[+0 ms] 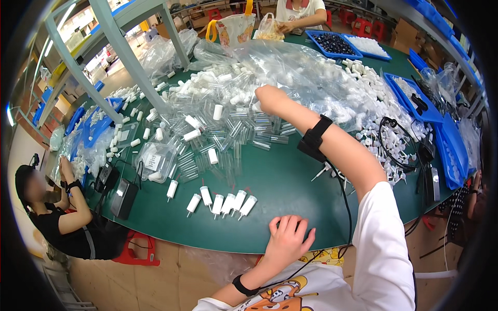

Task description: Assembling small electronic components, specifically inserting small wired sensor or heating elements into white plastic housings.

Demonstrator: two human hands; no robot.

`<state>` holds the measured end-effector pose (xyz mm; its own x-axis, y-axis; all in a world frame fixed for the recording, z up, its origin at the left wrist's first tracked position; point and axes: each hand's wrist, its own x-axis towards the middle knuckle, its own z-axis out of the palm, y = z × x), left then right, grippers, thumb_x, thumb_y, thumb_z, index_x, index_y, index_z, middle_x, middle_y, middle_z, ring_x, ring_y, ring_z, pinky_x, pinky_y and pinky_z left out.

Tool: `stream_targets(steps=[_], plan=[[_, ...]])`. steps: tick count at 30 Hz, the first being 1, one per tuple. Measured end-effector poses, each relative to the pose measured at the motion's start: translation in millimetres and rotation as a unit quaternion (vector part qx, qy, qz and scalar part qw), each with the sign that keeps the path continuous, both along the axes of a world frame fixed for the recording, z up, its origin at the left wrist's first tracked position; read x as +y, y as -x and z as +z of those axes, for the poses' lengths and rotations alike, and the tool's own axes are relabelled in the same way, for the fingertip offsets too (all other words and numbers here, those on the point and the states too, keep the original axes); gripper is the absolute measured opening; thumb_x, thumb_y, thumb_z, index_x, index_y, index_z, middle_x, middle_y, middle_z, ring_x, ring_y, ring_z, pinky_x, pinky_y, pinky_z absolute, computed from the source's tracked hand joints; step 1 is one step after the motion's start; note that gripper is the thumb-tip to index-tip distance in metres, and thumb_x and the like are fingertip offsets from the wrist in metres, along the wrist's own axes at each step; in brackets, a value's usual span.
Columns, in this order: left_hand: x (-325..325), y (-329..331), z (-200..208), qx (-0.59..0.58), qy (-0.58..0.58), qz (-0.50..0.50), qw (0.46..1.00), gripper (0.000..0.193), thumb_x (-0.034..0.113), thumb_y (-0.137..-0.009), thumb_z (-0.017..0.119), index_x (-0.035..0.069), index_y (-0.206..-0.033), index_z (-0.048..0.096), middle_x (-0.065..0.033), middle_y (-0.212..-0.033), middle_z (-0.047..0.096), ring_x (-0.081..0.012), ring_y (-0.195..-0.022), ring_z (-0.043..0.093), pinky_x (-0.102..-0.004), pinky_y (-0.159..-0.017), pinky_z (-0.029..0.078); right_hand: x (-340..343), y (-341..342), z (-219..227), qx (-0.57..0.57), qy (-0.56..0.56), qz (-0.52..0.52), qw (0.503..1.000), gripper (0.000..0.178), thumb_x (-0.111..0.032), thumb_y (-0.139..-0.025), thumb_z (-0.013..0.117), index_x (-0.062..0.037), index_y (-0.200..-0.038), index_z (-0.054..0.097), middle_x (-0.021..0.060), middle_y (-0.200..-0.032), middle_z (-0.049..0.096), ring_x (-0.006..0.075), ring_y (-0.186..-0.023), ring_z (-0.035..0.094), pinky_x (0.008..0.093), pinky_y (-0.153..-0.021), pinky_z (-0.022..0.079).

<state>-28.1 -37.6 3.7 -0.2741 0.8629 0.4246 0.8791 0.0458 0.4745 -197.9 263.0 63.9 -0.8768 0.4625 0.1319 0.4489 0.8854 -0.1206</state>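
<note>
My right hand [270, 99] reaches out over the heap, its fingers curled down and turned away from view. A bit of white shows beside its fingertips, but what they hold, if anything, is hidden. Below that hand lie white cylinders [218, 112] and many clear plastic tubes [232, 150]. My left hand [289, 236] rests on the green table [171, 228] by the near edge, fingers apart and slightly bent, holding nothing. To its left, several white cylinders with thin metal-looking tips [249, 206] stand or lean in a loose row.
Clear plastic sheeting [306, 67] covers the far heap. White thin-stemmed pieces [371, 147] lie to the right, near blue trays [415, 98]. A clear box [155, 161] and black devices [124, 198] sit left, below a grey metal frame [137, 52]. Other people [49, 217] work left and far across.
</note>
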Motion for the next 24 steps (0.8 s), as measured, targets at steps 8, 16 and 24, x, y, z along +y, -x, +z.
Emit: stream_targets(steps=[8, 16, 24], plan=[[0.0, -1.3, 7.1, -0.003, -0.006, -0.005, 1.000, 0.026, 0.025, -0.073, 0.070, 0.007, -0.091, 0.060, -0.0042, -0.089, 0.054, -0.0195, -0.088, 0.051, -0.0383, -0.087, 0.030, -21.2, -21.0, 12.0, 0.067, -0.059, 0.023, 0.996, 0.014, 0.002, -0.071, 0.058, -0.0020, -0.082, 0.066, 0.0173, -0.086, 0.067, 0.0331, -0.084, 0.066, 0.0401, -0.069, 0.054], [-5.0, 9.4, 7.9, -0.154, -0.038, -0.046, 0.986, 0.030, 0.017, -0.074, 0.069, 0.005, -0.100, 0.059, -0.0072, -0.091, 0.057, -0.0236, -0.087, 0.053, -0.0366, -0.084, 0.036, -105.6, -141.0, 56.7, 0.263, 0.112, 0.134, 0.949, 0.015, -0.014, -0.087, 0.057, 0.0005, -0.088, 0.057, 0.0164, -0.062, 0.060, 0.0339, -0.059, 0.062, 0.0403, -0.054, 0.047], [10.3, 4.8, 10.9, -0.546, -0.163, -0.158, 0.806, 0.043, 0.000, -0.079, 0.064, -0.002, -0.118, 0.046, -0.0105, -0.110, 0.045, -0.0184, -0.099, 0.052, -0.0309, -0.085, 0.046, -180.9, -291.4, 43.3, 0.154, 0.349, 0.021, 0.924, 0.020, -0.013, -0.085, 0.061, -0.0019, -0.100, 0.055, 0.0113, -0.057, 0.058, 0.0263, -0.050, 0.061, 0.0357, -0.045, 0.045]])
